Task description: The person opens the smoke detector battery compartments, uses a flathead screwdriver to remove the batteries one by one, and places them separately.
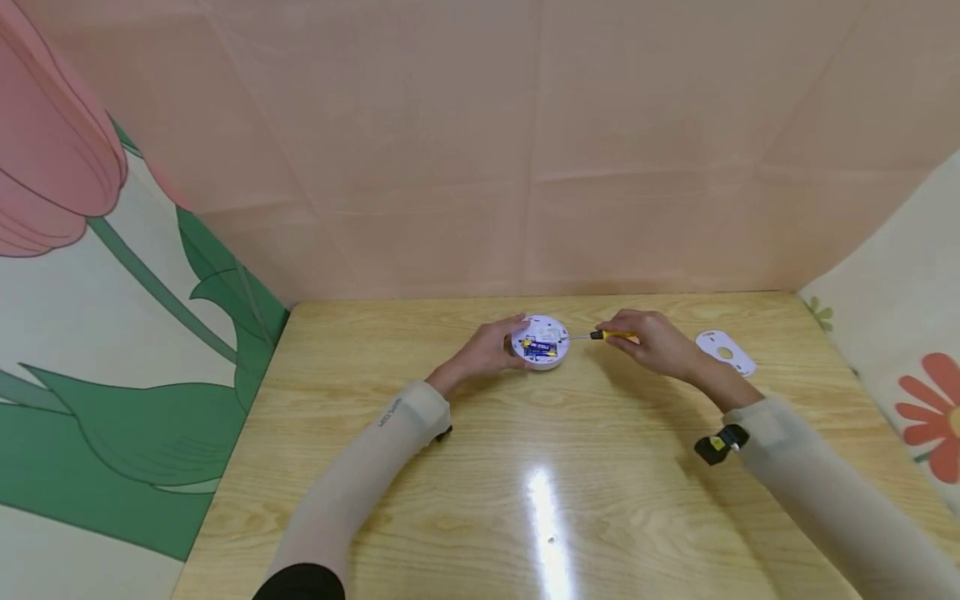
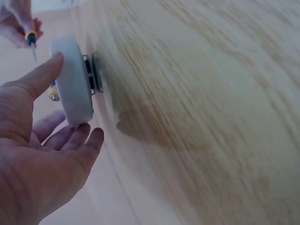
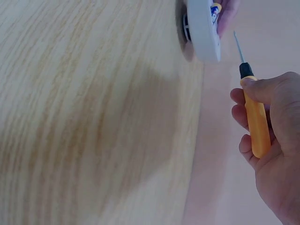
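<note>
- Head view: the round white device (image 1: 542, 342) lies on the wooden table (image 1: 480, 500), near its far edge, open side up, with a blue and yellow battery (image 1: 542, 347) showing inside. The left hand (image 1: 491, 350) cups the device from its left side, thumb at the far rim and fingers at the near rim. The right hand (image 1: 652, 340) is on the device's right and holds a yellow-handled screwdriver (image 1: 600, 335). The tool's long axis runs roughly level, right to left, with the thin tip aimed at the device's right edge, close to it; contact cannot be told here. Both hands flank the device, the left on it, the right a tool's length off. A white mounting plate (image 1: 724, 351) lies flat, beyond the right hand and apart from it.

- Left wrist view: the device (image 2: 72, 79) is seen edge-on. The left hand's (image 2: 37, 154) thumb (image 2: 40, 77) presses its rim and the fingers (image 2: 77, 140) touch the opposite rim, relaxed and slightly spread rather than curled tight. The screwdriver tip (image 2: 33, 49) hangs just beyond the device, not visibly touching it.

- Right wrist view: the right hand (image 3: 274, 154) has its fingers (image 3: 243, 117) curled around the orange-yellow handle of the screwdriver (image 3: 255, 122). The shaft points straight toward the device (image 3: 204, 28), and the tip ends just beside its rim, with a small gap visible.
</note>
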A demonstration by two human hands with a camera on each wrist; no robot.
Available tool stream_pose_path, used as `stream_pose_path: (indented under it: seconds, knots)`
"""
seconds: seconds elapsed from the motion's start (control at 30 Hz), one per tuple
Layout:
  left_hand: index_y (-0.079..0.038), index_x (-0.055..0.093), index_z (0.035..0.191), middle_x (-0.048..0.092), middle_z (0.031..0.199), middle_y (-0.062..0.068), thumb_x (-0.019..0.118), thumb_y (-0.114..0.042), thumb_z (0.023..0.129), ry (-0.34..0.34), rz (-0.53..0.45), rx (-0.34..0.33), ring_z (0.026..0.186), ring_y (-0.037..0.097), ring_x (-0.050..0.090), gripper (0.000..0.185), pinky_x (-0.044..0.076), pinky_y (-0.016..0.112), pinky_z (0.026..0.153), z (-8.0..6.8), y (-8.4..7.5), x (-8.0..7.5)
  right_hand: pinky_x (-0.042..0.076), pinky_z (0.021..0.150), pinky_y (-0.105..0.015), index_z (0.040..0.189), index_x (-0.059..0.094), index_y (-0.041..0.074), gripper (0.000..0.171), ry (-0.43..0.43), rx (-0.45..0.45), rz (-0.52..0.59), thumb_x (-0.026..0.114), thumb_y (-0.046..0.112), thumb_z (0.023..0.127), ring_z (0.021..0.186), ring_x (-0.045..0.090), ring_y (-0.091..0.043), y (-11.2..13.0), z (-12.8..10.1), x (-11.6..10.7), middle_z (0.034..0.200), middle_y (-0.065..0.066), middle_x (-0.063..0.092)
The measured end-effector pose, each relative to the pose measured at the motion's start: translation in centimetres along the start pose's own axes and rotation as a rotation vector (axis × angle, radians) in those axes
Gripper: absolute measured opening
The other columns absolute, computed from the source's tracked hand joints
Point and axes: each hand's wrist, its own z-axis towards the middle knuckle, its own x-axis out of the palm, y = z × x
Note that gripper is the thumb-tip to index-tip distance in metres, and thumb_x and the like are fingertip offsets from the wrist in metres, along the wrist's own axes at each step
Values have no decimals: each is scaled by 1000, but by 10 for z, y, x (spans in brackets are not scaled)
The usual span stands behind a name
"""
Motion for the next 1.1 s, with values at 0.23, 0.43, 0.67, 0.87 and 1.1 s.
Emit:
stream_pose_path:
  seconds: [0.23, 0.43, 0.67, 0.87, 1.1]
  knots:
    - [-5, 45, 159, 33, 171, 14, 91, -19, 86, -11, -11, 6, 159, 31, 29, 88, 21, 42, 131, 2, 1, 2, 59, 63, -37, 120, 77, -3, 28, 43, -18, -41, 76, -8, 92, 80, 70, -16, 9, 5, -8, 104, -11, 78]
    - [-8, 45, 160, 37, 170, 13, 92, -21, 85, -16, -11, 7, 158, 30, 33, 89, 22, 42, 131, 4, 3, 4, 58, 64, -35, 116, 78, -3, 27, 59, -66, -96, 77, -9, 90, 78, 68, -14, 15, 8, -13, 98, -10, 76]
    - [-9, 47, 159, 40, 168, 13, 92, -22, 85, -15, 3, 20, 157, 31, 35, 88, 24, 42, 131, 5, 4, 4, 59, 65, -35, 114, 79, -3, 25, 119, -59, -147, 77, -8, 90, 78, 67, -14, 22, 14, -16, 97, -8, 74]
    - [-7, 50, 157, 46, 163, 15, 94, -20, 83, -41, -10, 31, 153, 32, 41, 87, 28, 42, 129, 5, 5, 5, 61, 66, -36, 112, 79, -4, 23, 151, -77, -181, 77, -8, 90, 79, 70, -17, 26, 20, -16, 95, -9, 73]
    - [-7, 53, 154, 52, 159, 13, 95, -22, 82, -69, -27, 12, 149, 30, 47, 84, 32, 41, 127, 5, 6, 7, 61, 64, -36, 109, 80, -4, 23, 174, -98, -206, 78, -10, 88, 76, 69, -18, 29, 24, -18, 92, -9, 72]
